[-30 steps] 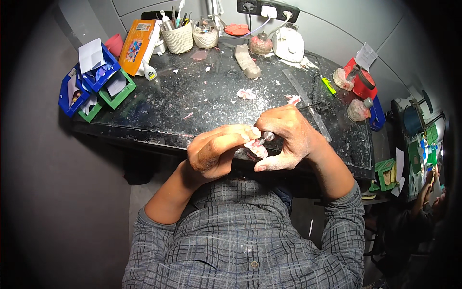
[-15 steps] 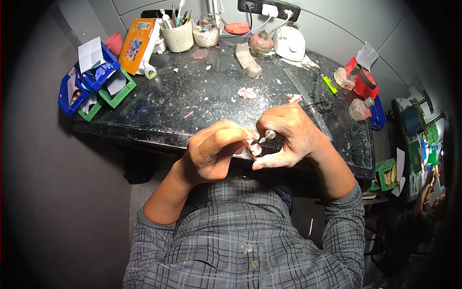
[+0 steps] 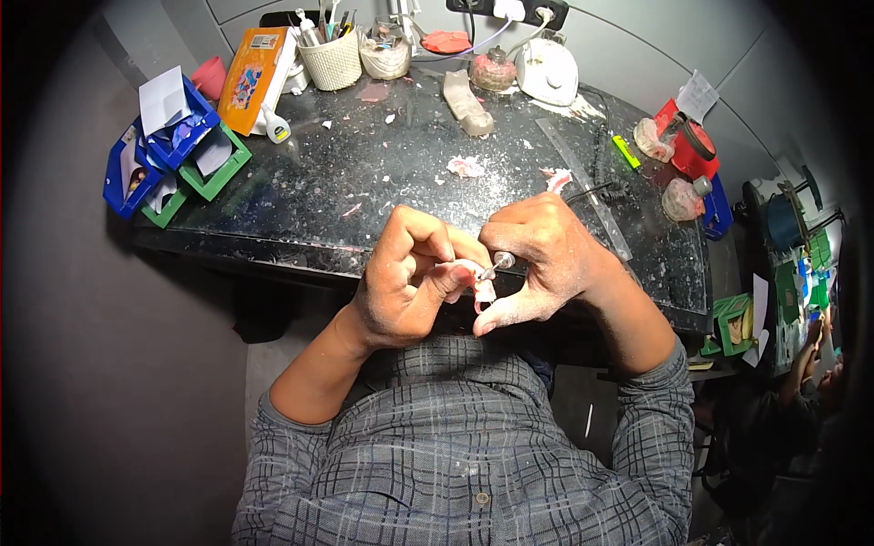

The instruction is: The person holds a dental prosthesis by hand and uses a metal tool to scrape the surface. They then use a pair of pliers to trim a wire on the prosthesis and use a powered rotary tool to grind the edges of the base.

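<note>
My left hand [image 3: 397, 284] is closed, pinching a small pink and white denture [image 3: 485, 290] between thumb and fingers, just past the bench's near edge. My right hand [image 3: 549, 247] is wrapped round a silver rotary handpiece [image 3: 503, 260], most of it hidden in the palm. The handpiece's tip meets the denture's upper part or sits very close to it; I cannot tell which. My right thumb reaches toward the denture's lower end. White dust coats the fingers of both hands.
Pink and white scraps [image 3: 465, 166] and dust lie on the black bench [image 3: 300, 196]. A clear ruler [image 3: 583, 187] lies to the right. Blue and green bins [image 3: 217, 162] stand left; a tool cup [image 3: 331, 62] and grey plaster piece [image 3: 467, 105] are behind. Another person sits far right.
My left fingers have shifted their grip and turned the denture, so more of its pink curved base shows. My right hand stays nearly in place with the handpiece.
</note>
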{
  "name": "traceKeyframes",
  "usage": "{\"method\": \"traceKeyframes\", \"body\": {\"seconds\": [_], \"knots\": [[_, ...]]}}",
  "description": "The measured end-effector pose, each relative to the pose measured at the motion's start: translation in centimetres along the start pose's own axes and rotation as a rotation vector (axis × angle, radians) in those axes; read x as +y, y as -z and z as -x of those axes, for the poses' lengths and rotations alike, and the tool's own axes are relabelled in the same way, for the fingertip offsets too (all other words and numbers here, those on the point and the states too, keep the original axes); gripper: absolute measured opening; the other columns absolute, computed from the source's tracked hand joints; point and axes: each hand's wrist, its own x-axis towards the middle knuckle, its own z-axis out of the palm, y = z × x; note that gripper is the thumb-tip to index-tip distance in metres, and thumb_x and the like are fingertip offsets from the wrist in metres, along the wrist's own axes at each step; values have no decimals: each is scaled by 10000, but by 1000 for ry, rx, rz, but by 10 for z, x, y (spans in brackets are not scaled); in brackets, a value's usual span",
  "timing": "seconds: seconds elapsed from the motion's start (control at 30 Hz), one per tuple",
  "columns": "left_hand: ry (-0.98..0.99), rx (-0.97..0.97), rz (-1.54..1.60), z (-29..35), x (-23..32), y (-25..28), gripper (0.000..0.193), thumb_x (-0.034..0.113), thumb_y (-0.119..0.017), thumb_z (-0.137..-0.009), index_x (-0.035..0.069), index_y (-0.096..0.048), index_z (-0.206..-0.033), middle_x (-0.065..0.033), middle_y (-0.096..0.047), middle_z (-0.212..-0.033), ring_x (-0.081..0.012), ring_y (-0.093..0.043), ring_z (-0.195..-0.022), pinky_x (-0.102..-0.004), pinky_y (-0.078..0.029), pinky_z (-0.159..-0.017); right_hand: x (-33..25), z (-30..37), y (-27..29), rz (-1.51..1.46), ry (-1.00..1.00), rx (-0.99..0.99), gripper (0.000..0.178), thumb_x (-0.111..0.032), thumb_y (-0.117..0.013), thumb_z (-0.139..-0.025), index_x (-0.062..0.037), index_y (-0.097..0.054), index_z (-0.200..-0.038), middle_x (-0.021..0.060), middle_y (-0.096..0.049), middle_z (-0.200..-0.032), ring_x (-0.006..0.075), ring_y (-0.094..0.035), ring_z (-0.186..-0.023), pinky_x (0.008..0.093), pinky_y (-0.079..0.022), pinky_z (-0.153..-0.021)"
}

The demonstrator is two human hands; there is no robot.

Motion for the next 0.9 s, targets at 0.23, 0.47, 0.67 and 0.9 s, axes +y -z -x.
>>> {"method": "traceKeyframes", "body": {"seconds": [0.23, 0.47, 0.67, 0.9], "knots": [[-42, 27, 26, -2, -5, -4, 291, -13, -593, -1040, 62, -315, -1086, -228, -688, -1042, -106, -626, -805, -249, -536, -690, -2, -1, 3, 10, 0, -15, 604, -581, -908, -707, -92, -559, -643, 63, -542, -576, 255, -587, -497, 369, -439, -469], [-74, 42, 3, -3, -7, -6, 304, -6, -595, -1040, 71, -303, -1063, -233, -691, -1043, -106, -627, -808, -249, -537, -691, -1, -2, 1, -16, 14, -8, 575, -575, -910, -708, -98, -591, -660, 59, -568, -593, 252, -605, -512, 360, -457, -482], [-73, 48, -11, -2, -8, -6, 309, 7, -592, -1045, 77, -291, -1048, -235, -694, -1039, -104, -619, -803, -245, -532, -687, -1, -1, 0, -38, 17, 4, 570, -567, -907, -718, -101, -585, -651, 59, -571, -598, 257, -605, -514, 360, -460, -484], [-81, 54, -8, -2, -8, -6, 315, 23, -598, -1047, 79, -288, -1037, -235, -696, -1031, -99, -607, -794, -237, -524, -680, 0, 0, -2, -35, 4, -6, 579, -575, -900, -723, -102, -576, -641, 60, -563, -588, 259, -603, -510, 365, -460, -484]]}}
